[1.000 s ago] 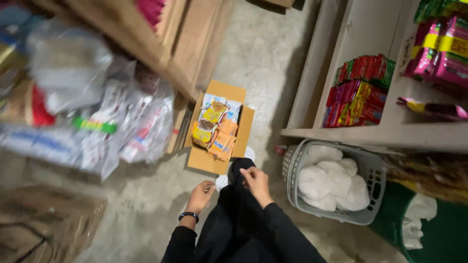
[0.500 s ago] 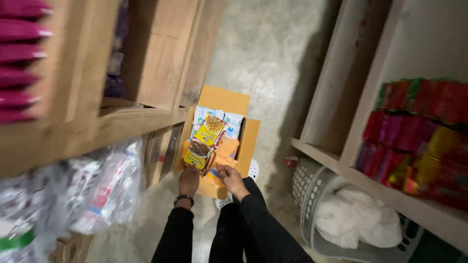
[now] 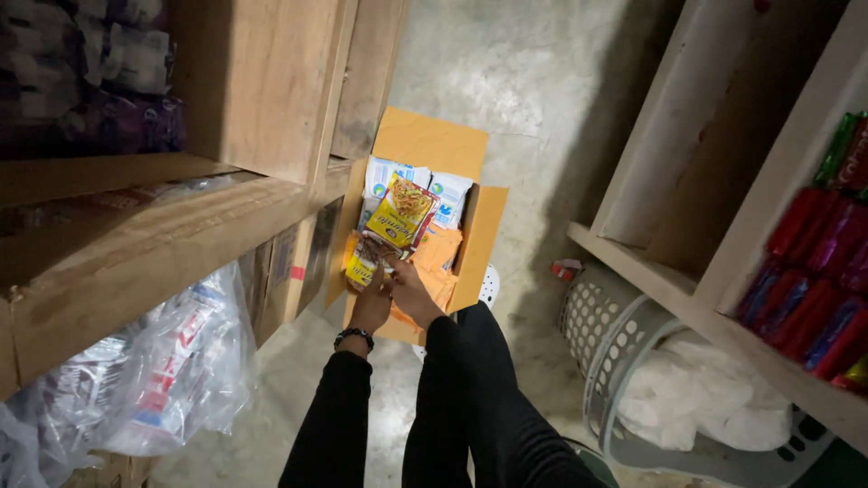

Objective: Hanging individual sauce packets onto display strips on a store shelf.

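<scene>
Both hands (image 3: pixel 393 294) gripping yellow snack packets (image 3: pixel 398 217) over open cardboard box (image 3: pixel 479 239) — lift straight, keep bundle together.

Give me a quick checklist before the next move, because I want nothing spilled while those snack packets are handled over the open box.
1. Left hand on the packets: ok, it touches the strip of snack packets.
2. Right hand on the packets: ok, it meets the strip's lower end beside the left hand.
3. Firmness of the fingers' hold: cannot tell, they are too small and dim.
4. Cardboard box flaps open: ok, all folded outward.
5. Packets over the box: ok, the strip hangs above the white and orange packs inside.
6. Floor room on the right: not ok, a grey basket stands near the box.
</scene>
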